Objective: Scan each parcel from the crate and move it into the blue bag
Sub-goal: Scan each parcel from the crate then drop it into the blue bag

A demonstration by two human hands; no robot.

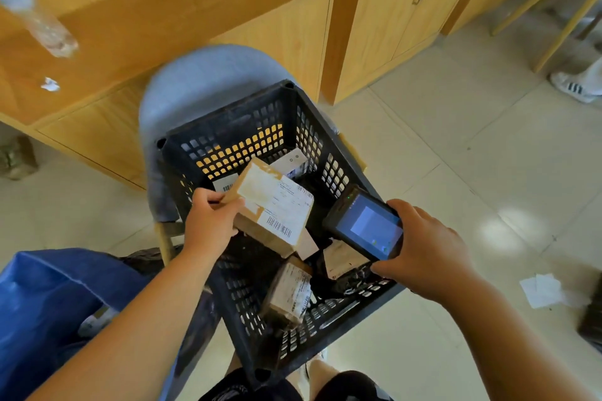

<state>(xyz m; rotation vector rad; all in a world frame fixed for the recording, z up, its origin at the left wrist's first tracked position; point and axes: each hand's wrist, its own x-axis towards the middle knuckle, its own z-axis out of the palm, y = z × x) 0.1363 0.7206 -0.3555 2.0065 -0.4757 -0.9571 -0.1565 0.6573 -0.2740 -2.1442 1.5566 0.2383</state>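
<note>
Above the black perforated plastic crate (325, 153), the left hand (210, 221) grips a brown cardboard parcel with a white barcode label (272, 205), the right hand (426, 247) clasps a black handheld scanner (366, 225) beside it, and the blue fabric bag (49, 296) sits lower left.

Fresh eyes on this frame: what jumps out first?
Centre frame, the left hand grips a taped cardboard parcel with a barcode label over the black mesh crate, while the right hand holds a handheld scanner beside it, screen lit. The blue bag sits at lower left, and more parcels lie in the crate.
</note>
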